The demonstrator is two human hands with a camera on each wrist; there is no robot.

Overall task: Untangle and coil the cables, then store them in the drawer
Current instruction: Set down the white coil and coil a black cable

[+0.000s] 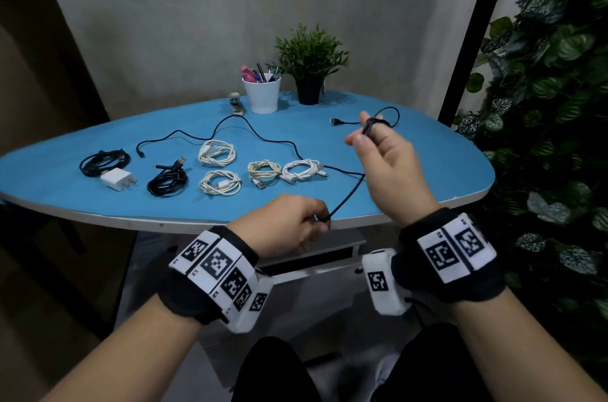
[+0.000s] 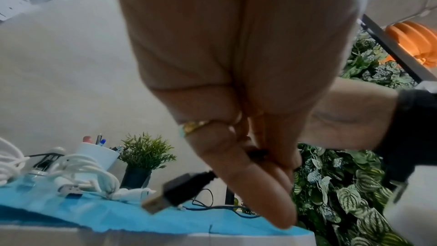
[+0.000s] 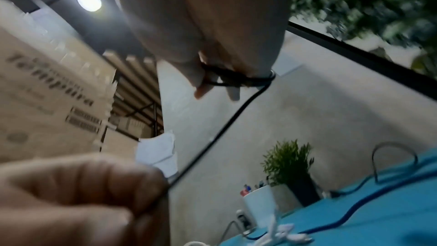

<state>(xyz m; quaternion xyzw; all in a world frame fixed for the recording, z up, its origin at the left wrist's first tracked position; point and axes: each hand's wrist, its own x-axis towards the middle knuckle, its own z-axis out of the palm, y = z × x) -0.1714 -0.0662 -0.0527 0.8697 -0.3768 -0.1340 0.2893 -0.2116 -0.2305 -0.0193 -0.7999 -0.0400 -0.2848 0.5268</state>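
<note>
Along the near edge of the blue table (image 1: 427,151), bare surface lies open ahead of the coiled cables (image 1: 217,183). Left hand (image 1: 289,224) sits at that rim, fingers pinching the black cable (image 1: 348,194). Right hand (image 1: 388,158) is raised above the table, cable looped round its extended fingers (image 3: 203,81).

Blurred dark lettering and barcode-like stripes stand on a cardboard box (image 3: 47,89) in the right wrist view, too smeared to read. The wristbands (image 1: 217,266) carry only black-and-white square marker patterns.

Home office: desk (image 1: 427,151) w/ pen cup (image 1: 262,95), plant (image 1: 311,66).
</note>
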